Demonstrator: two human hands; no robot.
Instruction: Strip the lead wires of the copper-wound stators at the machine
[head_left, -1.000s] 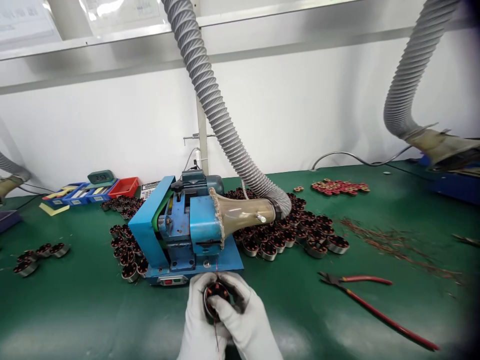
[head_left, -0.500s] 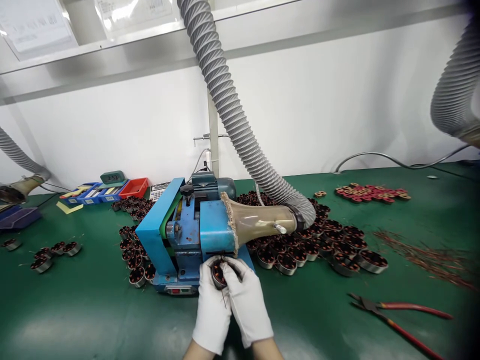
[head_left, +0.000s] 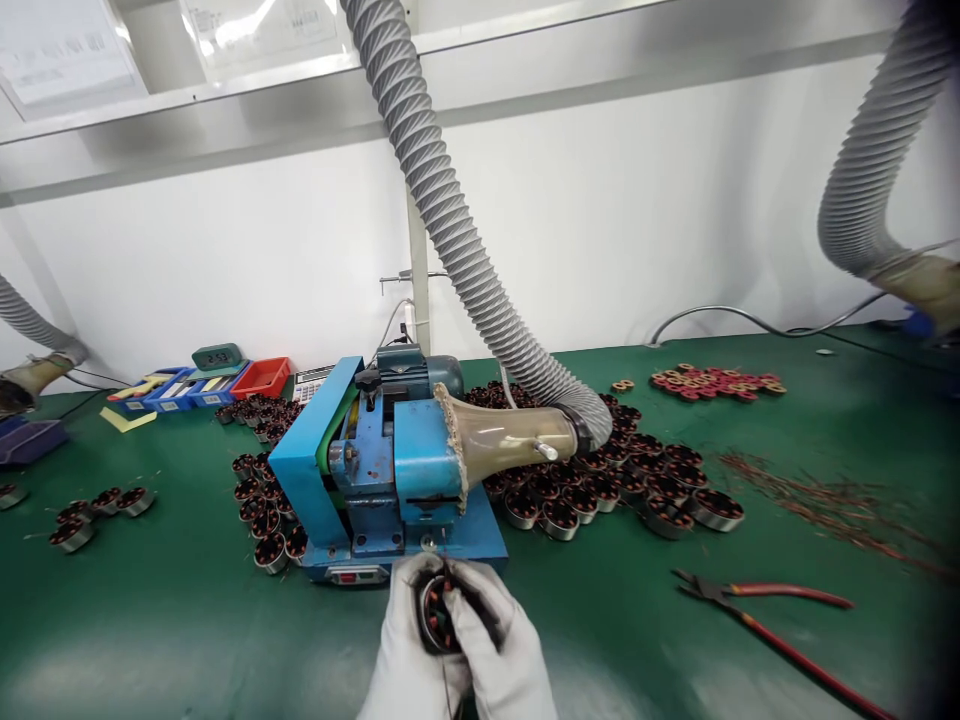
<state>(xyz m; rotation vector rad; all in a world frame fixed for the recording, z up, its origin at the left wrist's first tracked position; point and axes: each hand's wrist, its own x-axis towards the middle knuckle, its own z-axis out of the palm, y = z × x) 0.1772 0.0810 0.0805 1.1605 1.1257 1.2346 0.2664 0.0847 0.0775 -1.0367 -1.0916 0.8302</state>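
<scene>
A round motor stator with black and copper-coloured segments and a metal rim is held between my two white-gloved hands. My left hand is wrapped round its left side. My right hand grips its right side, with the thumb over the face. Thin wires hang below the part. Both hands are just in front of the blue machine, whose base lies right behind the fingertips. A clear funnel joins the machine to a grey ribbed hose.
Many similar stators crowd behind and right of the machine, others at its left. Red-handled pliers, loose copper wires and pink rings are at the right. Small blue bins and a red bin stand back left.
Both hands have drawn back from the machine's front toward me, still holding the stator. The camera view has shifted slightly, so the bench things at the right appear further left.
</scene>
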